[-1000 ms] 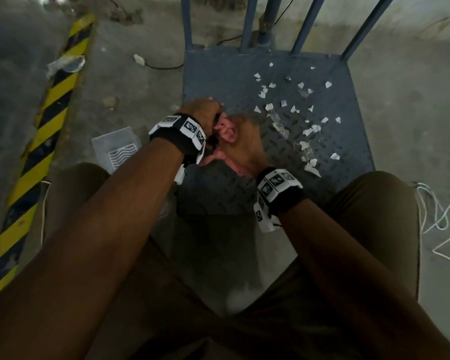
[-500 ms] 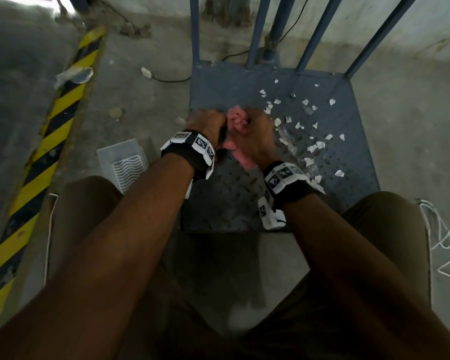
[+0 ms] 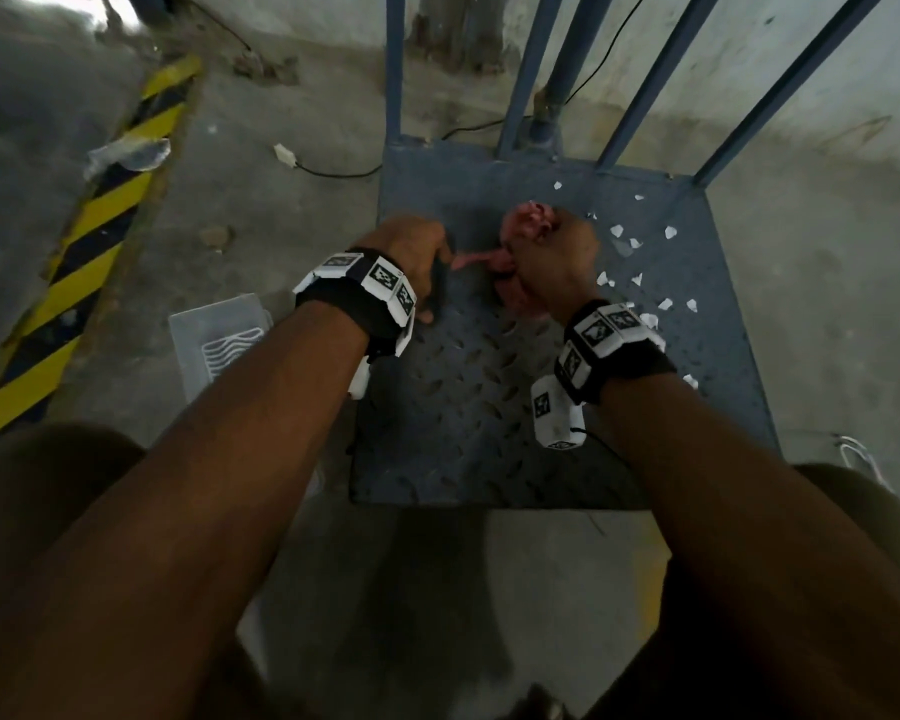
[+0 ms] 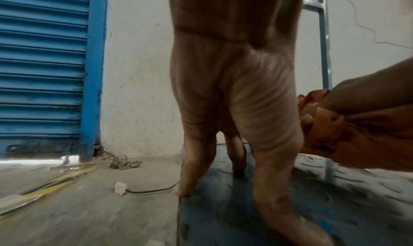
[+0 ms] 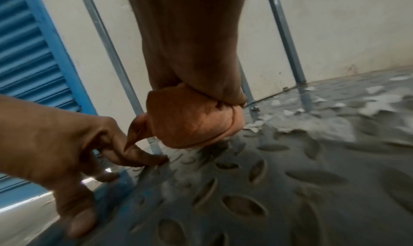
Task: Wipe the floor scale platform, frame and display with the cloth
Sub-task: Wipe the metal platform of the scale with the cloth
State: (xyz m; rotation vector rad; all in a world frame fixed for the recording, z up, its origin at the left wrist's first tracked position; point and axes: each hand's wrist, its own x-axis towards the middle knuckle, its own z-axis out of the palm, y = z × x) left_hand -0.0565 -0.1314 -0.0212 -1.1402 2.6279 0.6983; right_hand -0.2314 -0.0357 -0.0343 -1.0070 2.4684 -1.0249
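Observation:
The floor scale's blue-grey chequer-plate platform lies in front of my knees, and its blue frame bars rise at the back. My right hand grips a bunched pink cloth and presses the wad onto the plate near the middle. A thin tail of the cloth reaches left to my left hand. That hand has its fingertips on the plate by the left edge and holds nothing. White paper scraps litter the plate to the right of the cloth. No display is in view.
A yellow-and-black striped strip runs along the concrete floor on the left. A clear plastic lid lies beside the platform's left edge. A black cable with a white plug trails behind it. White cords lie at right. A blue shutter stands beyond.
My hands, clasped together round the cloth before, have moved forward and come apart. The right hand has carried the wad further up the plate, and the left has dropped onto the plate.

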